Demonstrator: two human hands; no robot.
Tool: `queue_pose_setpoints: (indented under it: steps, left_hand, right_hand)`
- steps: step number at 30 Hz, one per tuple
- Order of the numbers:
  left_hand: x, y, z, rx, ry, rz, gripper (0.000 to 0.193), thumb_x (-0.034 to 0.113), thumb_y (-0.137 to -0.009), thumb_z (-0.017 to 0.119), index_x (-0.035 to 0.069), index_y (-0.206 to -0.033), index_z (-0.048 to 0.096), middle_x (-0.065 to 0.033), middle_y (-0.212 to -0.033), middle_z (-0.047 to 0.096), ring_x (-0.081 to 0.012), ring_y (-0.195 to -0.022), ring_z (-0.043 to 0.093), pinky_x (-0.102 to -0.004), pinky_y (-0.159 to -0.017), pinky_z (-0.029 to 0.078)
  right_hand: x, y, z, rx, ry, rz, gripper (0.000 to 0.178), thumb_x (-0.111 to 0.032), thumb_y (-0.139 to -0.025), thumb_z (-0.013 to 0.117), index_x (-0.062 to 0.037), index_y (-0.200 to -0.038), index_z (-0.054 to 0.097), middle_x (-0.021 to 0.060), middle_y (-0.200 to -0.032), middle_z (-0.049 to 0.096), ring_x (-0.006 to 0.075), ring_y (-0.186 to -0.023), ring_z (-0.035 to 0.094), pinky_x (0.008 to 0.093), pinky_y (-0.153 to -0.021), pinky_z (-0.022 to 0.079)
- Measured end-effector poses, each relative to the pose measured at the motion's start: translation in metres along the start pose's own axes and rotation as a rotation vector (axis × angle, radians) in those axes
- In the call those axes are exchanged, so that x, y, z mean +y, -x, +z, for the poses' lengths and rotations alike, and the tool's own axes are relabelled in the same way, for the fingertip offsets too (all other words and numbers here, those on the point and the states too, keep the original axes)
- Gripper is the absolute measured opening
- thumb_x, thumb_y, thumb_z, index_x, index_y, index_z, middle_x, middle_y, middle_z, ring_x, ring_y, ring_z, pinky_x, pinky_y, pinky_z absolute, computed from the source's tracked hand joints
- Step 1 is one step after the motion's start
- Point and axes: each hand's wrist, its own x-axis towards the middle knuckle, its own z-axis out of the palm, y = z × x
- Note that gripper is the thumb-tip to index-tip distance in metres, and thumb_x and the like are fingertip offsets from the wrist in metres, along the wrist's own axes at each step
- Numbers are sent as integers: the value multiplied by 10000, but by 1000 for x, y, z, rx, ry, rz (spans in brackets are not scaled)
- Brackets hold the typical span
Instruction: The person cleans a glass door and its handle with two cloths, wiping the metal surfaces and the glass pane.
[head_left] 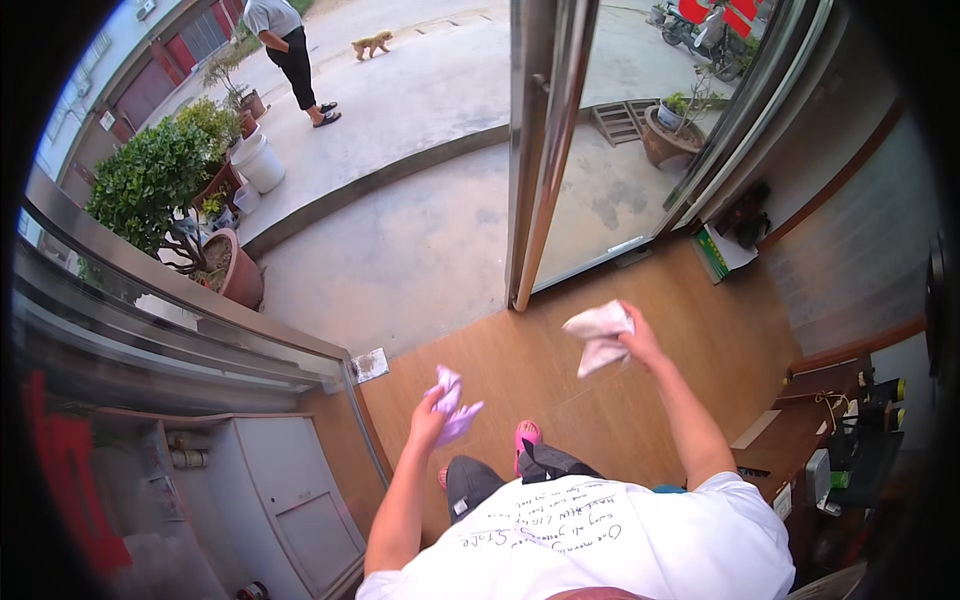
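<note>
My left hand [428,418] is closed around a crumpled purple cloth [456,412], whose loose ends stick out past the fingers. Out to the right, my right hand [637,338] grips a folded whitish-pink cloth [600,338] by one side, and its free part fans out to the left. Both hands are raised in front of me above the wooden-look floor, well apart from each other. The exact kind of either cloth is too blurred to tell.
Ahead, a glass door [560,150] with a metal frame stands open onto a concrete step. Outside are potted plants [235,265], a white bucket [260,162], a person [290,60] and a dog [372,45]. A grey cabinet [290,480] is at left, a cluttered desk [790,440] at right.
</note>
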Motion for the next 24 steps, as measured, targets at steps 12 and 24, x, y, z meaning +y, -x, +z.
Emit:
queue_pose_setpoints:
  steps: [12,24]
  left_hand:
    - [323,-39,137,-321,746,380,743,-22,-783,549,-9,-1502,359,-146,-1350,535,-186,-1107,587,-287,-941,473]
    - [609,-148,97,80,523,1538,721,-11,-927,552,78,-1565,227,-139,-1481,449,-171,-1155,544,-274,-918,477]
  right_hand:
    - [-353,-20,-163,206,-147,-430,609,75,-807,472,-20,-1408,449,93,-1215,594,171,-1059,596,264,-810,521]
    - [-445,-172,-45,784,249,-1181,611,-174,-896,649,4,-1419,387,165,-1336,527,281,-1241,519,369,-1052,396]
